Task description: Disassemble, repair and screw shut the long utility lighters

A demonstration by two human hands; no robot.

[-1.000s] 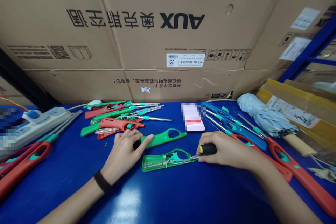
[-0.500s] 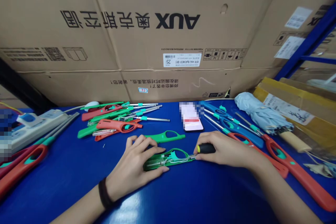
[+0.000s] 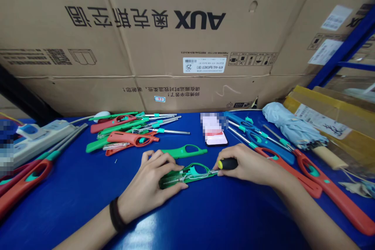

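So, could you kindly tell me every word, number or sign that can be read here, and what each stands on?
"AUX" and "奥克斯空调": upside down on the carton.
"师傅您辛苦了!请在搬运时对我温柔些,谢谢您!": upside down, lower on the carton.
"25" and, barely legible, "KFR-46G/BpR3AES1(B1)": upside down on the white label.
The carton's other labels and small print are too small to read; the phone screen is blurred out.

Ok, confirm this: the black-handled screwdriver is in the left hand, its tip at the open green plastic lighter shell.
Wrong hand. The head view shows the black-handled screwdriver in the right hand, not the left, with its tip at the open green plastic lighter shell.
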